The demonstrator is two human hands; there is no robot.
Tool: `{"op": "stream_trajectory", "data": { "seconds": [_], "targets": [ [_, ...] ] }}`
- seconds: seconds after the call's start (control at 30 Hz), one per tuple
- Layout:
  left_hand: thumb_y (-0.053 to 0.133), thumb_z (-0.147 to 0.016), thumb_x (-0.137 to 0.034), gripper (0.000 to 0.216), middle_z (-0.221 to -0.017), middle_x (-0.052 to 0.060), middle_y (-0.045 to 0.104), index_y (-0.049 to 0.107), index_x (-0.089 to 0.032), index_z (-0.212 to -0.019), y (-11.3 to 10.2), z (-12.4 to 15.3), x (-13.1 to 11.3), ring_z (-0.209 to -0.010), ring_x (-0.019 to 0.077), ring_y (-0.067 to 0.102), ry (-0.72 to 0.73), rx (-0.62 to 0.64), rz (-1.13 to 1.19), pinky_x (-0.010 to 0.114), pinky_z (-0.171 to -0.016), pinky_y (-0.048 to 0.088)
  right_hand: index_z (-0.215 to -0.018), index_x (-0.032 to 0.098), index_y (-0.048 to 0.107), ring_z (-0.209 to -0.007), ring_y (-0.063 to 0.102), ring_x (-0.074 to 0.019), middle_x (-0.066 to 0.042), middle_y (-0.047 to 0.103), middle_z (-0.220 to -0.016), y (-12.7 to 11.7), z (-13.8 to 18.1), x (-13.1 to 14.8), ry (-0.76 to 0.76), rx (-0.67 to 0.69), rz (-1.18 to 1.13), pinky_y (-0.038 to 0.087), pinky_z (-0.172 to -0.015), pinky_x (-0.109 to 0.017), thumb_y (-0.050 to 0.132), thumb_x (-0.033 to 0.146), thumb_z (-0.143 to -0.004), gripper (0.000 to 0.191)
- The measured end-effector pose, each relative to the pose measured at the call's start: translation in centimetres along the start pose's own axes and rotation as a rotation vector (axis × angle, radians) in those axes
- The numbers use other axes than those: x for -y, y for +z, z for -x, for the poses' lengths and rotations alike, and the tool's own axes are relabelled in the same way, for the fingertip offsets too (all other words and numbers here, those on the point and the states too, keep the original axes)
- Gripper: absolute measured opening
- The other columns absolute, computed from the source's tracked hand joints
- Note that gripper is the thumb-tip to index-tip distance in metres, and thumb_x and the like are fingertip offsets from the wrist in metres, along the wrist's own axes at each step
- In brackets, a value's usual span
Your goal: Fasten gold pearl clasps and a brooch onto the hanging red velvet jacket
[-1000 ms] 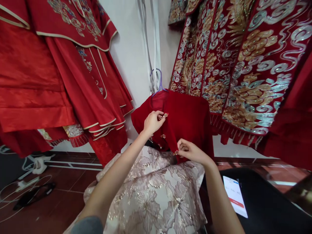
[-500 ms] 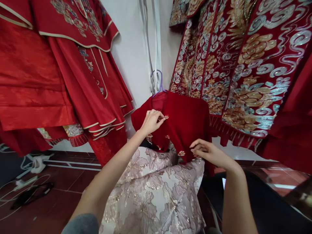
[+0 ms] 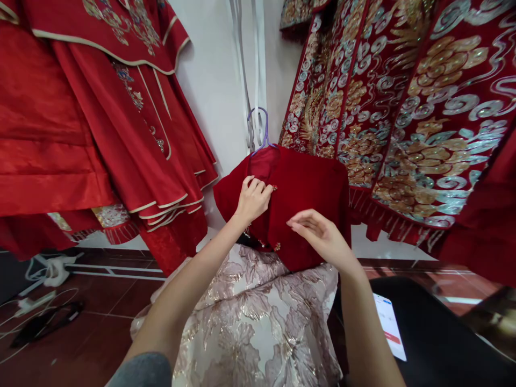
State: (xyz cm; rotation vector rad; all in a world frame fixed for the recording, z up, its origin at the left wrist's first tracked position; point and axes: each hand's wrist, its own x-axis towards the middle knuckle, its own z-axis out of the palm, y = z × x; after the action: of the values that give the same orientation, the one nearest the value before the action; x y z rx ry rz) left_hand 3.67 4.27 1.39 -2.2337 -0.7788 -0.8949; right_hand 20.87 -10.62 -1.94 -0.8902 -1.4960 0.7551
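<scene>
A dark red velvet jacket point(image 3: 310, 183) hangs by a purple hanger point(image 3: 266, 126) near the wall corner. My left hand point(image 3: 255, 200) is closed on its front edge beside a small beaded button point(image 3: 274, 187). My right hand point(image 3: 320, 232) hovers in front of the jacket's lower part, fingers loosely curved and thumb apart, with nothing in it. Another gold bead ornament point(image 3: 277, 246) shows low on the front edge. Below the jacket spreads a pale floral brocade fabric point(image 3: 258, 328) with metallic threads.
Red garments with cream edging point(image 3: 121, 129) hang at left. A heavily embroidered red garment point(image 3: 403, 118) with fringe hangs at right. A lit phone point(image 3: 390, 326) rests on a black seat point(image 3: 439, 344). Cables and a power strip point(image 3: 34, 303) lie on the tiled floor.
My right hand has moved up and left, off the jacket's lower edge. The jacket's lower front panel now hangs flatter. My left hand stays at the beaded button, its fingers more curled.
</scene>
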Motion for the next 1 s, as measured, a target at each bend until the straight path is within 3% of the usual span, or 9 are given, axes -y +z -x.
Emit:
{"op": "stream_trajectory", "data": {
  "seconds": [0.13, 0.3, 0.5, 0.77, 0.87, 1.0],
  "targets": [
    [0.034, -0.094, -0.021, 0.032, -0.086, 0.009, 0.066, 0.065, -0.019, -0.097, -0.8, -0.7, 0.2, -0.095, 0.024, 0.054, -0.008, 0.059, 0.022, 0.05, -0.109, 0.025, -0.097, 0.022, 0.059, -0.104, 0.061, -0.0171, -0.005, 0.064, -0.105, 1.5, -3.8, 0.8, -0.174, -0.053, 0.086, 0.049, -0.1, -0.037, 0.061, 0.037, -0.086, 0.019],
    [0.037, -0.096, -0.031, 0.03, -0.089, 0.009, 0.066, 0.064, -0.018, -0.094, -1.8, -0.9, 0.5, -0.095, 0.0237, 0.053, -0.084, 0.057, 0.086, 0.051, -0.11, 0.021, -0.1, 0.022, 0.056, -0.107, 0.061, -0.0169, -0.006, 0.063, -0.109, 1.2, -6.5, 2.2, -0.299, -0.267, 0.12, 0.049, -0.099, -0.036, 0.057, 0.039, -0.088, 0.022],
    [0.045, -0.093, -0.031, 0.022, -0.096, 0.007, 0.066, 0.065, -0.021, -0.098, -2.4, -0.3, 0.6, -0.102, 0.0233, 0.052, -0.072, 0.083, 0.129, 0.052, -0.112, 0.018, -0.093, 0.022, 0.058, -0.101, 0.063, -0.0189, -0.005, 0.064, -0.099, -0.3, -3.9, 3.3, -0.195, -0.252, 0.052, 0.059, -0.078, -0.032, 0.062, 0.04, -0.085, 0.021],
    [0.042, -0.091, -0.023, 0.027, -0.078, 0.006, 0.068, 0.069, -0.021, -0.089, -1.3, -0.5, 0.2, -0.085, 0.0229, 0.057, -0.032, 0.065, 0.15, 0.063, -0.114, 0.013, -0.096, 0.022, 0.062, -0.094, 0.063, -0.0198, -0.007, 0.065, -0.1, -2.2, 1.9, 0.0, -0.005, -0.058, 0.195, 0.058, -0.08, -0.034, 0.059, 0.04, -0.087, 0.02],
    [0.039, -0.091, -0.02, 0.032, -0.077, 0.005, 0.068, 0.07, -0.022, -0.089, -0.7, -0.4, 0.1, -0.084, 0.0231, 0.057, -0.016, 0.056, 0.08, 0.065, -0.115, 0.012, -0.097, 0.022, 0.063, -0.094, 0.063, -0.0191, -0.007, 0.065, -0.101, -2.7, 2.5, -0.3, 0.006, -0.03, 0.228, 0.057, -0.084, -0.035, 0.06, 0.04, -0.088, 0.02],
    [0.038, -0.091, -0.019, 0.03, -0.083, 0.006, 0.067, 0.068, -0.022, -0.094, -0.4, -0.3, 0.2, -0.09, 0.0234, 0.057, 0.015, 0.084, 0.06, 0.062, -0.115, 0.017, -0.099, 0.023, 0.058, -0.101, 0.064, -0.0202, -0.007, 0.066, -0.104, -1.7, 1.0, 1.0, -0.009, -0.103, 0.065, 0.059, -0.08, -0.034, 0.06, 0.041, -0.087, 0.022]
  ]
}}
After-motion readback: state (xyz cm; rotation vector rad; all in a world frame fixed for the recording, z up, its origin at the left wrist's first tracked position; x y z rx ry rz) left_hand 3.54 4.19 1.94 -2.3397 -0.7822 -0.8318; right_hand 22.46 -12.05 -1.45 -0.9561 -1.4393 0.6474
